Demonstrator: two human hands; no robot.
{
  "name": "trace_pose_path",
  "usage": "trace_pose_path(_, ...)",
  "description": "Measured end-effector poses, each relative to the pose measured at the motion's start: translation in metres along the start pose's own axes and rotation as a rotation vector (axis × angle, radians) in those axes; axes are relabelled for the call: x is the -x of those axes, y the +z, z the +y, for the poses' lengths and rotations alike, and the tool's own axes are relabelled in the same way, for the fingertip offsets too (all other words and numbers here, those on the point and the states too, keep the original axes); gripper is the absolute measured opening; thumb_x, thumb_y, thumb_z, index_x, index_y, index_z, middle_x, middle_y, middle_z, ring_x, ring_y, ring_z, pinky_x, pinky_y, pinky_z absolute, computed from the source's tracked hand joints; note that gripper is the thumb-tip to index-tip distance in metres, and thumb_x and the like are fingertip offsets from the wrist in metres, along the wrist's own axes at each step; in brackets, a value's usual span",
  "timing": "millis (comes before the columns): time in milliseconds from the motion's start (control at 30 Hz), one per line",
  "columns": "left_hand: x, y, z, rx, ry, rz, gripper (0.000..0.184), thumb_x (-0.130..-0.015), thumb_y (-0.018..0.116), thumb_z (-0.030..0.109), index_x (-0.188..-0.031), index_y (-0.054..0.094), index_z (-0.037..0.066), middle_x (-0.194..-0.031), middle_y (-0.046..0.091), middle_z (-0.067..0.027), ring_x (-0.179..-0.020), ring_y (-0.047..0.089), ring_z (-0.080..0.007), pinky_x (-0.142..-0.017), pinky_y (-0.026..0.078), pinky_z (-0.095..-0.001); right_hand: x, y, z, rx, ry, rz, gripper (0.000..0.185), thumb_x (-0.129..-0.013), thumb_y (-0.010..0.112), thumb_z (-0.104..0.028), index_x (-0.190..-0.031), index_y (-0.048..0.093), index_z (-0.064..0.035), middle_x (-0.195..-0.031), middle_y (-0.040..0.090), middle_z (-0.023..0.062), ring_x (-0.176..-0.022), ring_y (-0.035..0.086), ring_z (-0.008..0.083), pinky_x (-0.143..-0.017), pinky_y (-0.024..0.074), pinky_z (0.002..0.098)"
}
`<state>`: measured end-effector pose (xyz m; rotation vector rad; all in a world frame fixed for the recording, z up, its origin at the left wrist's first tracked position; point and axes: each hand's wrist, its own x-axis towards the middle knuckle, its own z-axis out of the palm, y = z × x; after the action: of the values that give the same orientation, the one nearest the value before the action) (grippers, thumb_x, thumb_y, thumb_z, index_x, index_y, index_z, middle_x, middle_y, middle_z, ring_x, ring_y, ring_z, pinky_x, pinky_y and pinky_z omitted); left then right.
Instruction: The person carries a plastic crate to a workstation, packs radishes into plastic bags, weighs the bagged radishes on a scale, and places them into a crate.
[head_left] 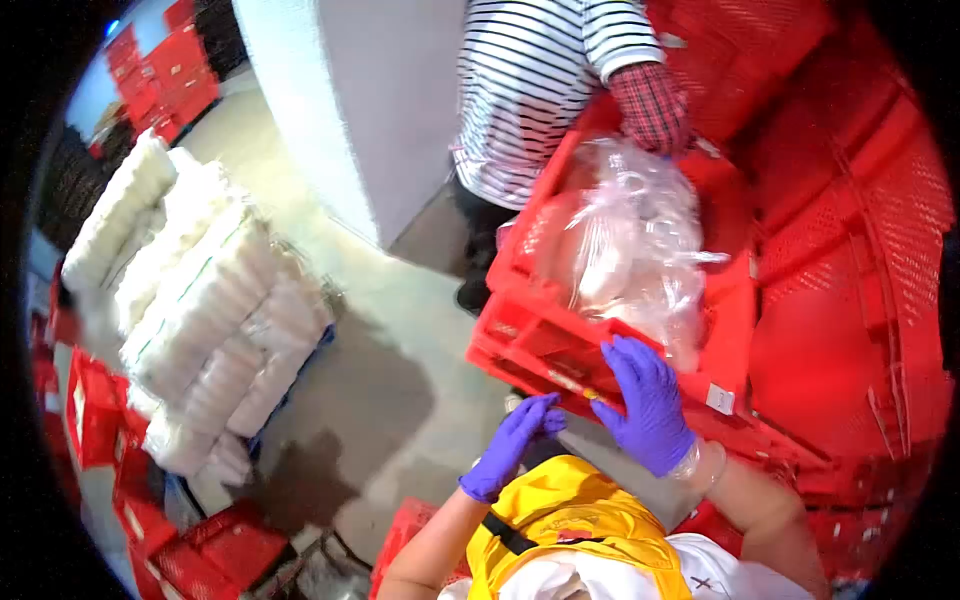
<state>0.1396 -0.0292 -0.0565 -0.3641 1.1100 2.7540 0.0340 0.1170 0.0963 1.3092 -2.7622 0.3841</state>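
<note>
My left hand (516,446), in a purple glove, is raised just in front of the red crate's near side; its fingers are bent together, and whether they hold anything is not clear. My right hand (645,408), also gloved in purple, is at the near rim of the red crate (735,375), fingers spread, with a small yellow thing (591,394) by the thumb. Clear plastic bags (640,250) with pale contents fill the crate. Beyond it stands a person in a striped top (530,90), one checked sleeve (650,105) over the crate's far end.
A tall stack of white wrapped bundles (210,320) stands on a blue pallet at the left. Red crates (225,550) lie at the lower left, and more red crates (830,300) rise on the right. A grey wall or pillar (385,100) is behind.
</note>
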Motion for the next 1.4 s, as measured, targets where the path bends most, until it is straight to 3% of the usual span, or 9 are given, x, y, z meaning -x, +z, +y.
trace_pose_path(100, 0.075, -0.047, -0.036, 0.010, 0.023, 0.264, 0.042, -0.101, 0.046, 0.036, -0.129, 0.054, 0.005, -0.108, 0.064, -0.0051, -0.098, 0.061, -0.0148, -0.090, 0.048, -0.0314, 0.050, 0.009, -0.002, 0.010, -0.214, -0.041, 0.073, -0.079, 0.071, -0.028, -0.142, 0.040, -0.0069, -0.139, 0.043, 0.0159, -0.128, 0.041, 0.0354, -0.106, 0.0327, 0.0459)
trace_pose_path(233, 0.158, -0.082, -0.082, -0.091, -0.195, 0.676, 0.041, -0.098, 0.051, 0.041, -0.122, 0.058, 0.008, -0.096, 0.064, -0.0030, -0.087, 0.061, -0.0116, -0.081, 0.049, -0.0282, 0.124, 0.058, 0.028, -0.273, -0.040, -0.194, 0.073, -0.078, 0.073, -0.033, -0.138, 0.042, -0.0065, -0.135, 0.045, 0.0177, -0.125, 0.041, 0.0373, -0.105, 0.0315, 0.0476)
trace_pose_path(367, 0.209, -0.078, -0.135, -0.077, 0.019, 0.902, 0.045, -0.095, 0.057, 0.043, -0.117, 0.057, 0.004, -0.095, 0.064, -0.0064, -0.083, 0.062, -0.0133, -0.077, 0.050, -0.0273, 0.160, 0.114, 0.069, -0.322, -0.106, -0.260, 0.059, -0.080, 0.072, -0.033, -0.128, 0.050, -0.0062, -0.121, 0.053, 0.0188, -0.117, 0.047, 0.0374, -0.100, 0.0359, 0.0482)
trace_pose_path(467, 0.237, -0.036, -0.164, -0.253, 0.102, 1.085, 0.045, -0.094, 0.056, 0.040, -0.116, 0.060, 0.000, -0.102, 0.066, -0.0116, -0.093, 0.063, -0.0191, -0.084, 0.050, -0.0313, 0.161, 0.155, 0.081, -0.306, -0.227, -0.547, 0.046, -0.083, 0.068, -0.041, -0.115, 0.060, -0.0086, -0.099, 0.063, 0.0176, -0.101, 0.058, 0.0369, -0.088, 0.0440, 0.0473)
trace_pose_path(633, 0.267, 0.064, -0.244, -0.444, 0.125, 1.311, 0.046, -0.093, 0.055, 0.038, -0.118, 0.061, 0.000, -0.111, 0.066, -0.0173, -0.104, 0.062, -0.0264, -0.093, 0.047, -0.0353, 0.125, 0.176, 0.051, 0.048, -0.646, -1.201, 0.050, -0.085, 0.063, -0.046, -0.111, 0.064, -0.0034, -0.107, 0.067, 0.0189, -0.103, 0.063, 0.0352, -0.089, 0.0495, 0.0429)
trace_pose_path(867, 0.293, 0.255, -0.438, 0.551, 0.382, 1.663, 0.034, -0.094, 0.058, 0.034, -0.114, 0.059, 0.006, -0.100, 0.061, -0.0032, -0.087, 0.059, -0.0130, -0.078, 0.049, -0.0272, 0.189, 0.204, 0.026, 0.130, -1.098, -0.997, 0.048, -0.086, 0.060, -0.041, -0.119, 0.064, -0.0068, -0.116, 0.065, 0.0186, -0.110, 0.061, 0.0333, -0.096, 0.0468, 0.0412)
trace_pose_path(967, 0.291, 0.309, -0.547, 0.671, 0.494, 1.763, 0.033, -0.095, 0.057, 0.034, -0.113, 0.060, 0.006, -0.097, 0.060, -0.0029, -0.082, 0.056, -0.0127, -0.075, 0.049, -0.0283, 0.234, 0.210, 0.008, 0.275, -1.245, -1.195, 0.049, -0.086, 0.060, -0.042, -0.120, 0.063, -0.0073, -0.117, 0.065, 0.0175, -0.110, 0.061, 0.0334, -0.096, 0.0469, 0.0405)
trace_pose_path(1133, 0.274, 0.416, -0.600, 0.917, 0.780, 2.133, 0.030, -0.094, 0.057, 0.035, -0.104, 0.060, 0.007, -0.089, 0.060, -0.0015, -0.080, 0.056, -0.0108, -0.072, 0.048, -0.0264, 0.304, 0.212, 0.005, 0.503, -1.496, -1.361, 0.052, -0.085, 0.059, -0.045, -0.121, 0.063, -0.0083, -0.119, 0.064, 0.0158, -0.111, 0.061, 0.0330, -0.097, 0.0467, 0.0399)
trace_pose_path(1400, 0.216, 0.526, -0.723, 1.298, 0.990, 2.189, 0.030, -0.093, 0.059, 0.039, -0.103, 0.062, 0.011, -0.090, 0.062, 0.0017, -0.077, 0.058, -0.0083, -0.070, 0.047, -0.0232, 0.406, 0.225, -0.046, 0.897, -1.832, -1.156, 0.053, -0.084, 0.059, -0.047, -0.120, 0.064, -0.0080, -0.117, 0.066, 0.0161, -0.110, 0.061, 0.0323, -0.096, 0.0473, 0.0393)
